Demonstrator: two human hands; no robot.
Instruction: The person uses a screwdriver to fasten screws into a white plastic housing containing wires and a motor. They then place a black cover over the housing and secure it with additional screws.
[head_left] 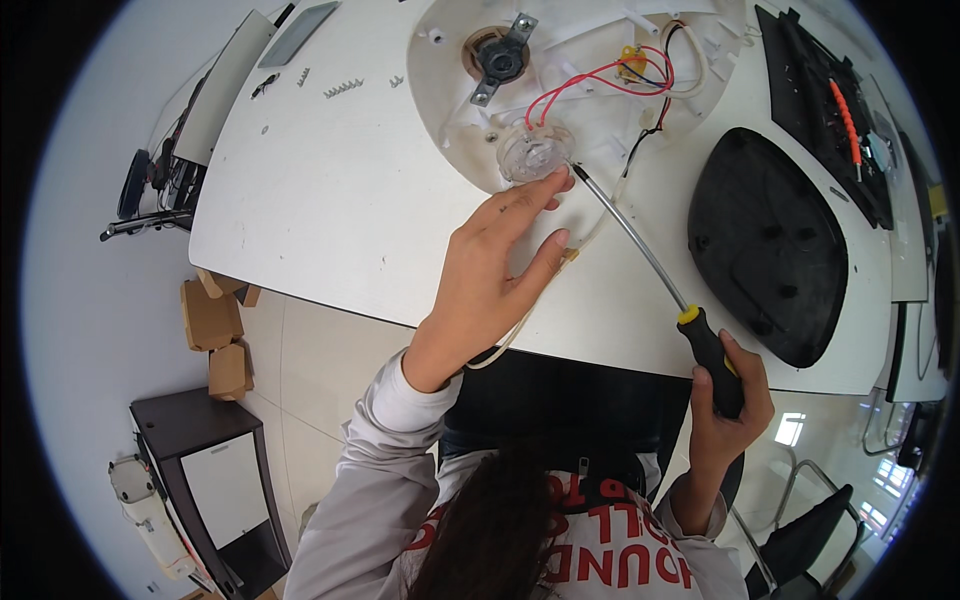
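Small screws [343, 90]: in short rows, far left of left grip
Left hand [485, 270]: thumb and fingers spread, fingertips at the clear cap [532, 152]
Clear cap: on white housing [448, 100], just beyond left fingertips
Screwdriver [692, 320]: tip beside left fingertips
Right hand [752, 412]: clasped round the screwdriver
Black cover [770, 240]: just beyond right grip

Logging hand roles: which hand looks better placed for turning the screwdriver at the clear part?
Probably the right hand: it grips the screwdriver, whose tip is beside the clear part. The left hand, at that part's edge, seems better for steadying.
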